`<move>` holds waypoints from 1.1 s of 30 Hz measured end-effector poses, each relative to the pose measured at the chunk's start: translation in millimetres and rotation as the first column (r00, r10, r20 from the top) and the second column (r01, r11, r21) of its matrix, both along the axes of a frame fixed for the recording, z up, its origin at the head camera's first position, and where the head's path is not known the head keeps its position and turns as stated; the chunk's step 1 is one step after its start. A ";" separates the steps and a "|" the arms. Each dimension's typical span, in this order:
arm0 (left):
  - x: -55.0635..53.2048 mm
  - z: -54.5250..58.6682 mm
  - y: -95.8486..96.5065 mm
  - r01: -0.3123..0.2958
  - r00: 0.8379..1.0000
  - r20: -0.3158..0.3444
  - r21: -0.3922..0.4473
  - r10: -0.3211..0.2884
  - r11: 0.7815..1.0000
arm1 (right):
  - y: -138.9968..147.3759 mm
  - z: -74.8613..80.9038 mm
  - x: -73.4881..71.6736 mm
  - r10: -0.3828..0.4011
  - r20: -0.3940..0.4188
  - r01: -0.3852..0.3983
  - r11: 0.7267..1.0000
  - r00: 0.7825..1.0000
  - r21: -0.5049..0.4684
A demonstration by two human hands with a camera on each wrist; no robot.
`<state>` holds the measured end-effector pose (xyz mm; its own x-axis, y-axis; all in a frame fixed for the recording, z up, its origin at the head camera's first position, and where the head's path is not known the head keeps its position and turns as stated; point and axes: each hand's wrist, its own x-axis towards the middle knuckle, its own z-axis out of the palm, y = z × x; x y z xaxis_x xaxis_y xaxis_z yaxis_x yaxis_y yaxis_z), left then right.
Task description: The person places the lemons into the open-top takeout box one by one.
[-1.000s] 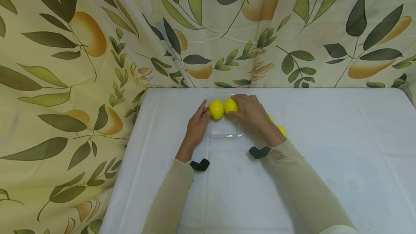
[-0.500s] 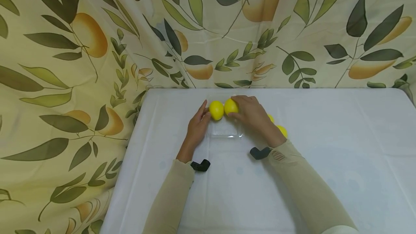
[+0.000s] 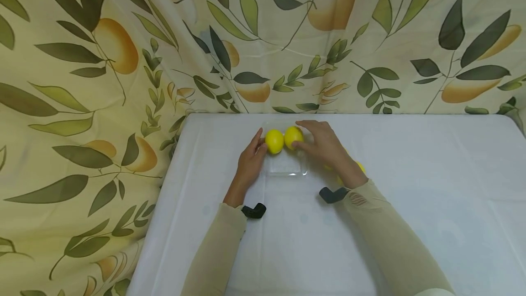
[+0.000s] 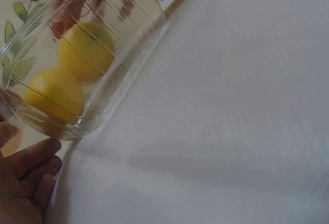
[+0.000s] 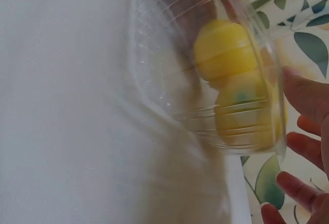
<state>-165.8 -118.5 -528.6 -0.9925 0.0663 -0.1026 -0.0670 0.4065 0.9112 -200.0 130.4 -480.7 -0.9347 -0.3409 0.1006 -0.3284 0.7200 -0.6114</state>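
Observation:
Two yellow lemons, a left one and a right one, lie side by side at the far end of a clear plastic box. My left hand is at the box's left wall, fingers extended and loosely bent, and its fingertips are close to the plastic in the left wrist view. Around the right lemon, my right hand has its thumb and fingers spread apart; the thumb tip overlaps the lemon's edge. Through the clear wall, both lemons show in the right wrist view.
More yellow lemons lie on the table right of the box, partly hidden beneath my right forearm. A white cloth covers the table. Behind its far edge hangs a leaf-and-fruit patterned curtain.
My right hand has loosened from the right lemon, its fingers spreading and shifting slightly to the right. That lemon stays in the box. The left hand keeps its place; the view has tilted slightly.

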 end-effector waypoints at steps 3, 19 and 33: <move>-0.9 1.6 0.3 0.007 1.000 -0.007 -0.005 -0.007 1.000 | 3.8 7.2 1.8 -0.019 0.006 0.019 0.999 1.000 -0.027; -0.1 4.2 -1.9 -0.005 1.000 0.019 -0.001 0.005 1.000 | 53.3 47.7 29.4 -0.137 0.021 0.138 0.990 0.990 -0.030; 1.0 0.0 -0.4 0.000 1.000 0.022 0.007 0.000 1.000 | 98.7 31.8 65.0 -0.149 0.022 0.150 0.988 0.989 -0.033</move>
<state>-164.8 -118.9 -528.6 -0.9901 0.0667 -0.1238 -0.0870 0.4005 0.9121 -134.9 229.0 -448.8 -0.9768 -0.1940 0.0907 -0.2063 0.7384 -0.6421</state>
